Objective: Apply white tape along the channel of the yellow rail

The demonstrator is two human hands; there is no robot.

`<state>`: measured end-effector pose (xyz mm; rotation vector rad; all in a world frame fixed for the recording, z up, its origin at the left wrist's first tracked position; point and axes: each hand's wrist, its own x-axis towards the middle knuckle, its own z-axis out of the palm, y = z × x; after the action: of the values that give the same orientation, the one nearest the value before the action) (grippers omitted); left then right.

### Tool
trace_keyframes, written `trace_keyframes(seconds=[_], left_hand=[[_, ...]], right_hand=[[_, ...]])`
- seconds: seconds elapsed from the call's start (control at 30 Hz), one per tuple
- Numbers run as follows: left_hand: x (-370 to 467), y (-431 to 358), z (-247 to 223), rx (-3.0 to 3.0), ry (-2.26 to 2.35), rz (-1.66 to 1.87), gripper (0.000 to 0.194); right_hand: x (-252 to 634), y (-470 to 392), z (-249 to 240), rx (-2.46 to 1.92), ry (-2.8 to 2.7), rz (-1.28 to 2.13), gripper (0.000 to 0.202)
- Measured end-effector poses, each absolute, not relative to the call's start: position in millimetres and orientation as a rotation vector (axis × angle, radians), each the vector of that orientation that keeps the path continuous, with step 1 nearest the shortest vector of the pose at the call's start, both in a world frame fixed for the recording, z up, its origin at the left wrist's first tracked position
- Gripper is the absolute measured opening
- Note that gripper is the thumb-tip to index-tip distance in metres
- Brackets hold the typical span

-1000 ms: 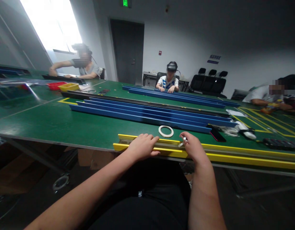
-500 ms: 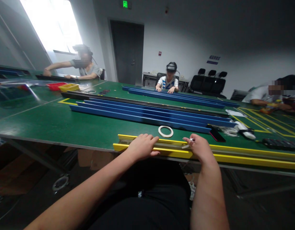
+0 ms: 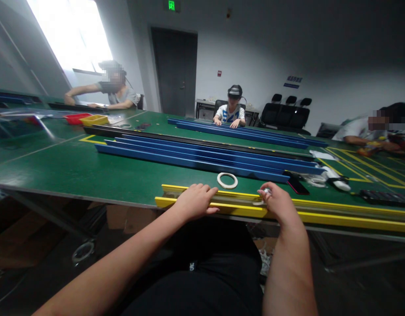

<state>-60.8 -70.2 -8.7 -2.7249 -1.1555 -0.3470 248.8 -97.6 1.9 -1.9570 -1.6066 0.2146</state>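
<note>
Green tabletop (image 3: 123,180) bears a long yellow channel (image 3: 238,210), left fingers (image 3: 210,192) half-open across it, right fingers (image 3: 267,186) pinching a white strip (image 3: 267,192).

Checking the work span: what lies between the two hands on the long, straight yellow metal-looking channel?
Head view: between the left hand and right hand, open yellow channel, plus a thin white strip at the right fingertips.
</note>
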Motion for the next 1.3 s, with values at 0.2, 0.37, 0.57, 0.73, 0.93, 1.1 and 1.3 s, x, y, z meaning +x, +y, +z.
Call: trace_keyframes(seconds=[0.2,0.37,0.57,0.73,0.93,1.1,1.3], left_hand=[[-60.8,-70.4,-8.6,-2.723,-1.158,-0.354,0.061],[-60.8,-70.3,-8.4,-2.715,-1.155,-0.334,0.063],[-60.0,-71.4,-6.5,-2.721,-1.163,-0.323,0.062],[-59.4,-71.5,-5.9,-2.727,-1.170,-0.314,0.062],[-59.4,-71.4,-6.0,-2.724,-1.163,-0.323,0.062],[-59.7,-72.0,-5.7,-2.720,-1.149,-0.326,0.062],[-60.2,-72.5,-5.5,-2.722,-1.158,-0.326,0.062]], right_hand=[[254.0,-95.8,2.8,-1.981,-1.673,0.086,0.033],[255.8,-96.1,1.3,-2.008,-1.690,0.056,0.034],[256.9,-94.3,-1.3,-1.928,-1.887,-0.040,0.024],[257.5,-97.3,-0.2,-1.962,-1.839,0.062,0.020],[263.3,-101.5,2.6,-2.058,-1.643,0.081,0.016],[272.2,-101.7,1.8,-2.059,-1.573,0.130,0.017],[281.1,-99.9,-4.0,-2.106,-1.451,0.165,0.021]])
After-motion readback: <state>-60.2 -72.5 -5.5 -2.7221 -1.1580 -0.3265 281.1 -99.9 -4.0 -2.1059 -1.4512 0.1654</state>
